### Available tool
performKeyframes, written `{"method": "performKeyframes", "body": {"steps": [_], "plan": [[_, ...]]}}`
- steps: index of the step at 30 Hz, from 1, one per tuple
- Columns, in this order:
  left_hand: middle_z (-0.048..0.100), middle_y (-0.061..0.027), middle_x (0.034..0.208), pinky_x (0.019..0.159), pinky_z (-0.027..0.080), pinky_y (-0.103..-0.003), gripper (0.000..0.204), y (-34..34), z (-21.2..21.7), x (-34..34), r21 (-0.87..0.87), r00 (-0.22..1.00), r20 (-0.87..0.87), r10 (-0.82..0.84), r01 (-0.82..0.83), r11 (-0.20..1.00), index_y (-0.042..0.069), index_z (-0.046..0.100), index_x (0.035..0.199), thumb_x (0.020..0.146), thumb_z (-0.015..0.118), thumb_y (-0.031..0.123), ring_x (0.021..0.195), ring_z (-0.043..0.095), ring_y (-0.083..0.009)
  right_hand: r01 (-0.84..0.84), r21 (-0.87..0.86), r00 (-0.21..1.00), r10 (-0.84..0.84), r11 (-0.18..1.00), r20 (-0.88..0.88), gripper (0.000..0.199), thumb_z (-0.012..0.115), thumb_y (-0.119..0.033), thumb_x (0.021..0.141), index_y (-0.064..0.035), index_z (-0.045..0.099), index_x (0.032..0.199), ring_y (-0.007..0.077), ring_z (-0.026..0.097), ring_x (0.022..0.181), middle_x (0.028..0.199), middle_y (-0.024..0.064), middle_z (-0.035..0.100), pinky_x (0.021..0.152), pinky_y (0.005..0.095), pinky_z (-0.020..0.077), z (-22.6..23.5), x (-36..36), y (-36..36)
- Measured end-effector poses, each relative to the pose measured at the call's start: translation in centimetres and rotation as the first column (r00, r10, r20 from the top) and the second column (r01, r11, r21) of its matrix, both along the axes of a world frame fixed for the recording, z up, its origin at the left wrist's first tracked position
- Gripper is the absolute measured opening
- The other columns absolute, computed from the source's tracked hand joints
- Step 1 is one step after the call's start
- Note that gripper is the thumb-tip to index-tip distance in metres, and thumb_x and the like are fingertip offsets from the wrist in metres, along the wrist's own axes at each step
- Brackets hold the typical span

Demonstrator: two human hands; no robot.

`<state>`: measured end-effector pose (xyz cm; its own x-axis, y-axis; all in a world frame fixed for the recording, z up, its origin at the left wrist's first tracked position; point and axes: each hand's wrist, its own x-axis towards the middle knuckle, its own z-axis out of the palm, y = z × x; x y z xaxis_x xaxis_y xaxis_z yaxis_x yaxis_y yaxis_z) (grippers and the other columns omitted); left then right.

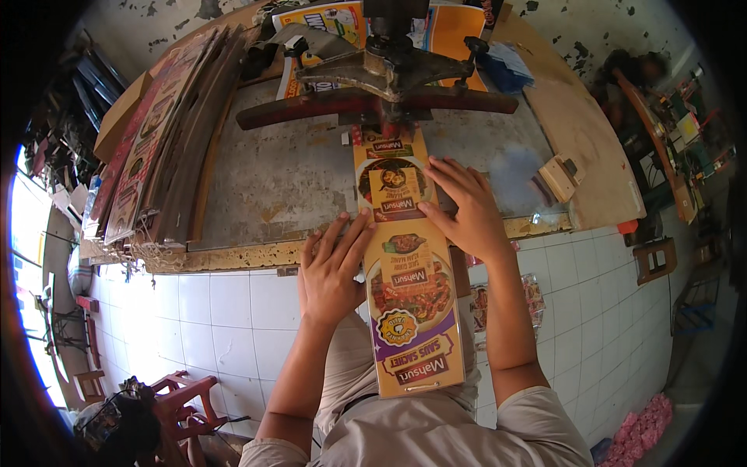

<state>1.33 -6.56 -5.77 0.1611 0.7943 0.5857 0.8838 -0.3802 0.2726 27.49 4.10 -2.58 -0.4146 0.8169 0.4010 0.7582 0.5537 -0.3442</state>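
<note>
A long printed cardboard strip (408,342) with yellow ground and food pictures runs from beneath the press out over the table's front edge to my lap. My left hand (336,272) lies along its left edge, fingers stretched, fingertips touching it; the left thumb is partly hidden. On the opposite edge, farther up, my right hand (467,204) rests with thumb and forefinger apart, both tips on the strip. The far end of the strip sits under the middle of the press head (385,74), a dark metal frame with a red curved bar.
Long printed boards (152,148) are stacked at the table's left side. A wooden block (559,177) lies on the right of the grey worktable (280,183). Printed sheets (327,23) are behind the press. A red stool (183,409) stands lower left; printed pieces (529,303) lie on the floor.
</note>
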Motion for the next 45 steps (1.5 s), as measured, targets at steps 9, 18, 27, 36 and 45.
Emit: {"method": "performKeyframes", "body": {"steps": [9,18,27,36,45], "plan": [[0.064,0.0039,0.163,0.121,0.037,-0.046,0.061,0.08,-0.79,-0.55,0.010,0.997,-0.079,0.011,-0.010,1.000,0.020,0.065,0.151,0.096,0.082,0.040,0.149,0.059,-0.0214,-0.003,-0.008,1.000,0.003,1.000,0.012,0.065,0.076,-0.046,0.104,-0.0065,0.065,0.155,0.0310,0.048,0.159,0.166,0.0113,0.058,0.132,0.0571,0.0328,0.09,0.01,-0.07],[0.063,0.0039,0.164,0.121,0.037,-0.046,0.060,0.02,-0.63,-0.54,0.008,0.996,-0.086,0.014,-0.013,1.000,0.020,0.064,0.150,0.096,0.082,0.038,0.149,0.059,-0.0215,-0.008,-0.010,1.000,0.008,1.000,0.021,0.066,0.075,-0.048,0.105,-0.0060,0.064,0.155,0.0302,0.047,0.160,0.167,0.0112,0.058,0.133,0.0564,0.0314,0.03,0.10,0.02],[0.062,0.0045,0.165,0.122,0.037,-0.047,0.063,-0.03,-0.60,-0.59,-0.008,0.996,-0.090,0.013,-0.013,1.000,0.021,0.063,0.153,0.096,0.083,0.040,0.150,0.057,-0.0209,-0.007,-0.013,1.000,0.008,1.000,0.014,0.066,0.075,-0.048,0.105,-0.0065,0.065,0.155,0.0294,0.047,0.160,0.167,0.0110,0.057,0.133,0.0561,0.0315,0.01,0.10,0.02],[0.062,0.0043,0.165,0.121,0.037,-0.047,0.064,-0.02,-0.77,-0.60,-0.004,0.996,-0.090,0.011,-0.011,1.000,0.021,0.064,0.153,0.095,0.083,0.041,0.150,0.058,-0.0215,-0.010,-0.007,1.000,0.010,1.000,-0.001,0.065,0.077,-0.046,0.104,-0.0070,0.065,0.154,0.0298,0.048,0.159,0.166,0.0114,0.058,0.132,0.0564,0.0324,0.09,0.12,-0.01],[0.063,0.0031,0.164,0.121,0.037,-0.047,0.062,0.06,-0.85,-0.56,-0.007,0.996,-0.084,0.008,-0.009,1.000,0.020,0.065,0.152,0.096,0.082,0.041,0.150,0.058,-0.0221,-0.006,-0.004,1.000,0.006,1.000,0.002,0.064,0.077,-0.046,0.104,-0.0067,0.066,0.154,0.0300,0.048,0.158,0.166,0.0109,0.059,0.132,0.0569,0.0330,0.09,0.07,0.03]]}}
